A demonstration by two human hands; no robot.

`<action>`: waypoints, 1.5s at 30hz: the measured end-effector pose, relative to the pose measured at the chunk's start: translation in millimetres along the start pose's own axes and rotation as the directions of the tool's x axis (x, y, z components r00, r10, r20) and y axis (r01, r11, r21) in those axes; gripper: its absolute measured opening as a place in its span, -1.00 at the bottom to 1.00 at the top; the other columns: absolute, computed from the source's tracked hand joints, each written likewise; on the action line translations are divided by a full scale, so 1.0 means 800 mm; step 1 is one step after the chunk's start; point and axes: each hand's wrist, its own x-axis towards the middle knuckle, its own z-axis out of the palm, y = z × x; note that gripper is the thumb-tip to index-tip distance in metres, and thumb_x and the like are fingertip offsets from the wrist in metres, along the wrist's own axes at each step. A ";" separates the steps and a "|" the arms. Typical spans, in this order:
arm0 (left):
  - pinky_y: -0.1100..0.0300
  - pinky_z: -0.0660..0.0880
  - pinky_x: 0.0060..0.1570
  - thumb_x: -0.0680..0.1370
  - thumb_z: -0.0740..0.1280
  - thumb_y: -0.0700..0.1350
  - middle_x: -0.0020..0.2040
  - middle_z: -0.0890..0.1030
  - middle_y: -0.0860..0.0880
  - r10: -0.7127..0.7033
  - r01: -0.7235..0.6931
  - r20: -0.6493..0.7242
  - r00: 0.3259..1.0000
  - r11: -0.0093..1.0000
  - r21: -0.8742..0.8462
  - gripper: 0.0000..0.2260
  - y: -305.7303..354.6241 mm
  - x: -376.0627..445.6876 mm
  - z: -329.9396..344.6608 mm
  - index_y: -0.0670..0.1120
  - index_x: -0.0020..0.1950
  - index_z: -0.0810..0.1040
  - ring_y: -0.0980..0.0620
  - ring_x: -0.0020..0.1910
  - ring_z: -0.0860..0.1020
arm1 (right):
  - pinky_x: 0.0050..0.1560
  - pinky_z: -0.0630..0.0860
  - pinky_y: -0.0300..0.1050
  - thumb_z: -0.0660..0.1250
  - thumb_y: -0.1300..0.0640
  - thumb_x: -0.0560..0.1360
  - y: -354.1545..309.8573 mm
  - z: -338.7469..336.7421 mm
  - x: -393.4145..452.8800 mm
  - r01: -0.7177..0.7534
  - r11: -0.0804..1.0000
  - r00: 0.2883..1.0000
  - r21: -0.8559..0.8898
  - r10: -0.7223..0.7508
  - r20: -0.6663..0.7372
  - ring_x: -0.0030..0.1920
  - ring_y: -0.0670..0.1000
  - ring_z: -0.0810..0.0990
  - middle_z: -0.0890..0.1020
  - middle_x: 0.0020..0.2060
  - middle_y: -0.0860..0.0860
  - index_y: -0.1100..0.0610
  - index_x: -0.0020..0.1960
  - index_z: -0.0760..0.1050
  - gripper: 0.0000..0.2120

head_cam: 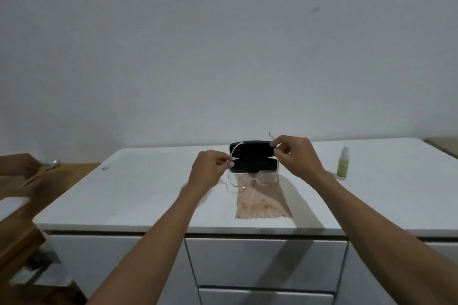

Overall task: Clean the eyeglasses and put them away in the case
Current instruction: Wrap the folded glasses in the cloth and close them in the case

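Clear-framed eyeglasses (pixel 250 179) hang lens-down just above the white counter, in front of an open black case (pixel 252 157). My left hand (pixel 210 171) pinches the left temple arm and my right hand (pixel 295 155) pinches the right temple arm, both arms spread open and pointing up. The lenses hover over the far end of a pinkish cleaning cloth (pixel 260 202) that lies flat on the counter. The case stands with its lid raised, directly behind the glasses.
A small green spray bottle (pixel 342 162) stands upright on the white counter (pixel 124 193) to the right of my right hand. Drawers sit below the counter's front edge. A wooden surface (pixel 29 181) with blurred objects adjoins on the left.
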 end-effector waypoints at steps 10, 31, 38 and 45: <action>0.05 0.61 -0.01 0.46 0.55 -0.11 -0.15 0.76 0.01 0.041 -0.041 0.056 0.998 0.999 -0.008 -0.89 0.008 -0.023 0.016 -0.05 -0.03 0.78 0.10 -0.19 0.67 | -0.08 0.63 -0.04 0.38 0.23 0.45 0.022 -0.017 -0.032 -0.012 0.999 0.997 -0.038 0.015 0.075 -0.26 -0.02 0.68 0.66 -0.38 -0.17 0.02 -0.06 0.71 -0.82; 0.18 0.45 -0.32 0.47 0.54 0.03 -0.30 0.63 0.16 -0.108 0.089 0.190 0.976 0.990 0.105 -0.95 -0.031 0.017 0.050 0.09 -0.11 0.76 0.18 -0.52 0.43 | -0.10 0.60 -0.01 0.54 0.07 0.45 0.088 0.034 0.007 -0.137 0.985 0.920 -0.110 0.167 0.355 -0.17 0.03 0.69 0.74 -0.26 0.02 -0.12 -0.09 0.76 -0.91; 0.12 0.55 -0.19 0.45 0.56 -0.11 -0.32 0.60 0.15 -0.129 0.101 0.235 0.963 0.987 0.128 -0.95 -0.032 0.035 0.058 0.03 -0.18 0.76 0.11 -0.32 0.58 | -0.14 0.55 -0.14 0.57 0.02 0.41 0.088 0.043 0.020 -0.133 0.982 0.892 -0.133 0.177 0.417 -0.20 -0.14 0.65 0.71 -0.28 -0.12 -0.08 -0.21 0.72 -0.94; 0.12 0.54 -0.13 0.42 0.55 -0.29 -0.31 0.62 -0.04 -0.246 0.319 0.362 0.899 0.935 -0.156 -0.86 -0.031 0.038 0.055 -0.07 -0.29 0.72 0.01 -0.28 0.57 | -0.17 0.54 -0.11 0.46 0.13 0.27 0.077 0.032 0.026 -0.231 0.970 0.842 -0.078 0.240 0.483 -0.21 -0.03 0.67 0.73 -0.31 -0.04 0.04 -0.33 0.68 -0.97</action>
